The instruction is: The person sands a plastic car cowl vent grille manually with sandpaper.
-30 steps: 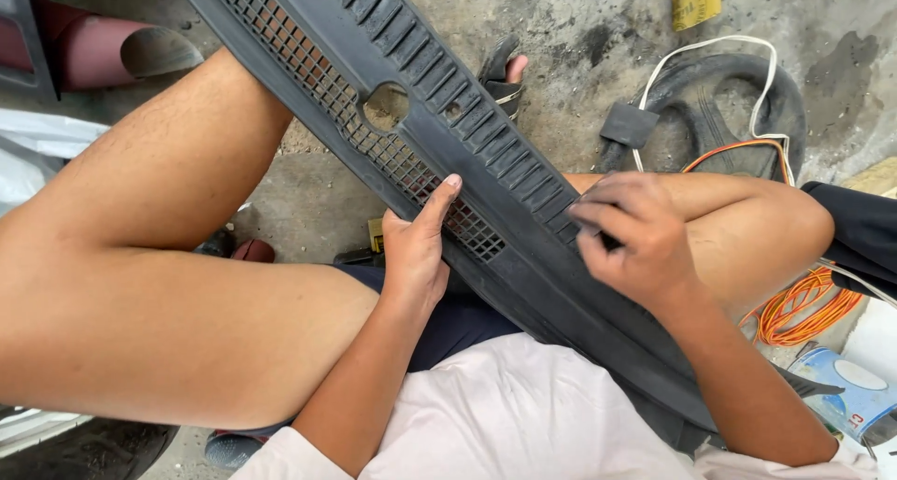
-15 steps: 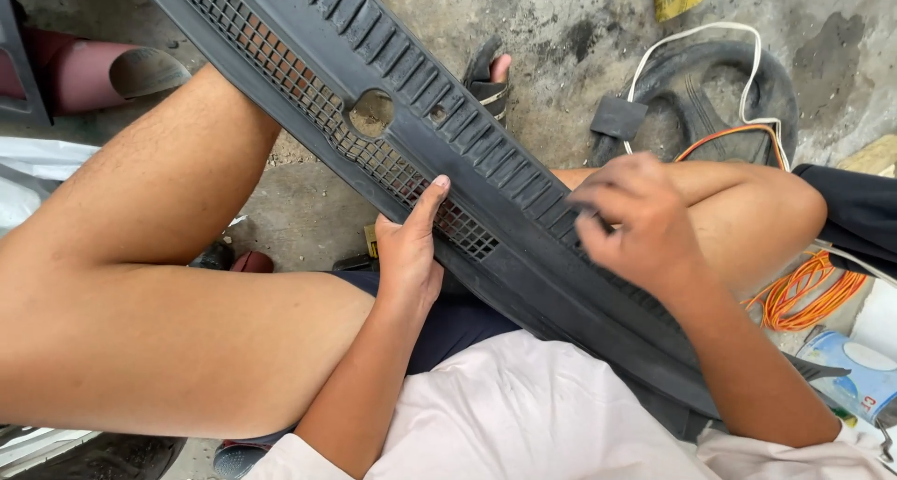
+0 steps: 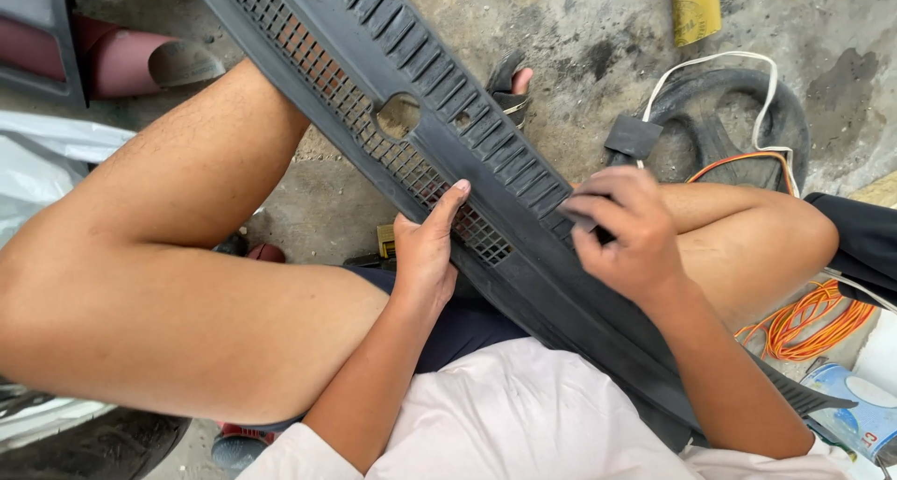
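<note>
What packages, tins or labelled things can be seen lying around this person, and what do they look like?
Yellow package: top of the view on the concrete floor, flat oblong, yellow with faint print.
Tin: bottom right corner beside the orange cable, round, light blue with a white lid and a red mark.

Panel: runs diagonally from upper left to lower right, across both thighs.
Left hand: centre, on the panel's lower edge.
Right hand: right of centre, on the panel.
Cable: right edge, below the knee.
Sandal: upper centre, behind the panel.
</note>
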